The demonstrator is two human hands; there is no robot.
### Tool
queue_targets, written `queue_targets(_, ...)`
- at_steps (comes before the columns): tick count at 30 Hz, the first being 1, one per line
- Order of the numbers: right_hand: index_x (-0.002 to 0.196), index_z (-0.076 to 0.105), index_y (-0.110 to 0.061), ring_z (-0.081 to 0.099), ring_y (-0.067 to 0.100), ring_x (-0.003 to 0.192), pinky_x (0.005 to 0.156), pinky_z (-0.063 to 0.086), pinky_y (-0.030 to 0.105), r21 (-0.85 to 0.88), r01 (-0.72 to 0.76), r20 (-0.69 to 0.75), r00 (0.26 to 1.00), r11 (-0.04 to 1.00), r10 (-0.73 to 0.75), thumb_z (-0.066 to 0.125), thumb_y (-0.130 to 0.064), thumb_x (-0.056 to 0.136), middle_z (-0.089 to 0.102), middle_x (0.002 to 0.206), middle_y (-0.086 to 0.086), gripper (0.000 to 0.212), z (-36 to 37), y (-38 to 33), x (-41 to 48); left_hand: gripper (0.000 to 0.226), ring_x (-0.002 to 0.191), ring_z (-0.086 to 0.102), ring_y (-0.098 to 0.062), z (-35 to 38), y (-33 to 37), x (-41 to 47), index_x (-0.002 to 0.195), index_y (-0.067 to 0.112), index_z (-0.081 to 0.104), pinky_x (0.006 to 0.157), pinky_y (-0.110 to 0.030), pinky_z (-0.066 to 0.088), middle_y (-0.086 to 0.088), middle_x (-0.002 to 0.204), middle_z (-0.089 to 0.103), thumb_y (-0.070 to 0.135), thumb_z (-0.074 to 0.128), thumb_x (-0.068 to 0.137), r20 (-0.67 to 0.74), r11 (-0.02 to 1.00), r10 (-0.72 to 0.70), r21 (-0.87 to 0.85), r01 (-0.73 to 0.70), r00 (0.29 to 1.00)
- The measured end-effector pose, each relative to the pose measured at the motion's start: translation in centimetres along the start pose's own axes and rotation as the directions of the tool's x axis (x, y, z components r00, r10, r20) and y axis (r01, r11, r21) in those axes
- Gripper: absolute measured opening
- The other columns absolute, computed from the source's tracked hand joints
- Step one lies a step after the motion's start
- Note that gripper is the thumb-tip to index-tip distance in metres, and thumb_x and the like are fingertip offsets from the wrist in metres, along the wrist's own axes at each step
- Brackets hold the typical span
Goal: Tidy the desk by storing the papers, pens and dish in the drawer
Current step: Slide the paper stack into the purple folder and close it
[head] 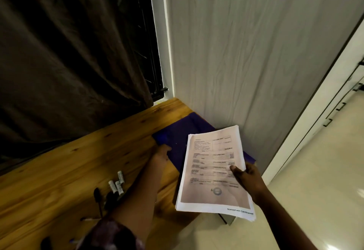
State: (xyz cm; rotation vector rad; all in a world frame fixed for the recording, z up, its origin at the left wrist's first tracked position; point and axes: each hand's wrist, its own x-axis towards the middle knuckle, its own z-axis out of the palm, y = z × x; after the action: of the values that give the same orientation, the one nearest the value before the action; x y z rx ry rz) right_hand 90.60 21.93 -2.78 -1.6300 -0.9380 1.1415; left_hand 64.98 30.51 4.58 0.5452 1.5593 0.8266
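My right hand grips a stack of printed papers by its right edge and holds it above the right end of the wooden desk. My left hand reaches forward, fingertips on the near edge of a dark blue folder that lies flat at the desk's far right corner. Several pens and markers lie loose on the desk, left of my left forearm. No dish or drawer shows in this view.
A dark curtain hangs behind the desk on the left. A grey wall panel stands right behind the folder. Pale tiled floor lies to the right, with cabinet handles beyond.
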Motion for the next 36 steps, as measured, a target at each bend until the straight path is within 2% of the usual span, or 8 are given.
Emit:
queue_targets(3,0.115,0.063,-0.013,0.072,0.023,0.080,0.053,0.055,0.023,0.005,-0.009,0.001,1.000,1.000,0.009,0.063,-0.019,0.093,0.073,0.100,0.006,0.023,0.3,-0.1,0.2,0.016,0.084,0.058,-0.023,0.4,0.1,0.7,0.092,0.004,0.061,0.077,-0.032,0.050,-0.009,0.093,0.060,0.020,0.063,0.086,0.017,0.993,-0.077,-0.083,0.078,0.997)
queue_targets(7,0.113,0.064,-0.013,0.073,0.024,0.078,0.053,0.056,0.026,0.005,-0.023,-0.003,1.000,1.000,0.023,0.063,-0.020,0.093,0.073,0.099,0.007,0.021,0.1,-0.1,0.7,0.048,0.124,0.049,-0.045,1.5,0.2,-3.5,0.133,-0.015,0.043,0.096,-0.042,0.045,-0.032,0.136,0.050,0.021,0.043,0.102,0.007,0.998,0.012,-0.064,-0.012,1.000)
queue_targets(10,0.113,0.064,-0.015,0.074,0.024,0.076,0.057,0.058,0.031,-0.012,-0.033,0.005,0.999,0.999,0.033,0.063,-0.023,0.093,0.074,0.097,0.006,0.021,-0.3,0.2,1.0,0.048,0.136,0.042,-0.036,2.7,0.6,-4.9,0.142,-0.004,0.040,0.081,-0.039,0.051,-0.020,0.149,0.042,0.025,0.038,0.104,0.038,0.983,0.033,-0.179,-0.026,0.999)
queue_targets(15,0.111,0.066,-0.015,0.074,0.023,0.075,0.055,0.058,0.029,-0.004,-0.026,0.004,1.000,1.000,0.026,0.063,-0.021,0.093,0.074,0.099,0.008,0.020,-0.2,0.2,1.2,0.026,0.079,0.059,-0.022,1.1,-0.7,0.4,0.093,0.006,0.056,0.071,-0.029,0.049,-0.004,0.079,0.062,0.031,0.055,0.091,0.056,0.994,0.004,-0.110,0.002,0.998)
queue_targets(20,0.113,0.063,-0.014,0.073,0.023,0.075,0.052,0.056,0.026,0.002,-0.026,0.029,0.999,1.000,0.026,0.063,-0.020,0.093,0.073,0.098,0.008,0.021,0.4,-0.8,1.2,0.034,0.094,0.069,-0.026,-0.6,-5.2,13.8,0.090,0.026,0.070,0.083,-0.051,0.057,-0.004,0.104,0.073,0.039,0.072,0.059,0.102,0.995,0.078,0.051,-0.084,0.992)
queue_targets(24,0.112,0.062,-0.016,0.068,0.018,0.071,0.043,0.050,0.015,0.030,0.021,0.011,1.000,0.999,-0.021,0.062,-0.015,0.093,0.069,0.090,0.000,0.019,0.9,-2.6,1.2,0.012,0.084,0.061,-0.024,-0.2,-1.0,8.1,0.098,0.022,0.058,0.069,-0.035,0.054,-0.001,0.088,0.064,0.018,0.050,0.090,0.077,0.976,0.209,0.040,-0.212,0.975)
queue_targets(27,0.116,0.064,-0.013,0.072,0.022,0.074,0.049,0.054,0.022,0.051,0.037,0.026,0.999,0.998,-0.038,0.062,-0.016,0.093,0.072,0.095,0.005,0.023,1.3,-3.6,1.6,0.033,0.105,0.060,-0.034,-1.9,2.3,8.4,0.124,0.005,0.055,0.083,-0.041,0.053,-0.016,0.122,0.062,0.005,0.040,0.094,0.060,0.931,0.353,0.072,-0.357,0.934)
queue_targets(36,0.115,0.064,-0.014,0.074,0.023,0.072,0.053,0.057,0.029,0.170,0.043,0.051,0.997,0.985,-0.052,0.062,-0.014,0.093,0.074,0.102,0.009,0.022,2.0,-5.0,1.2,0.061,0.116,0.057,-0.032,-11.1,12.4,10.6,0.133,0.006,0.056,0.101,-0.043,0.046,-0.017,0.126,0.061,0.029,0.056,0.077,0.248,0.663,0.583,0.404,-0.630,0.773)
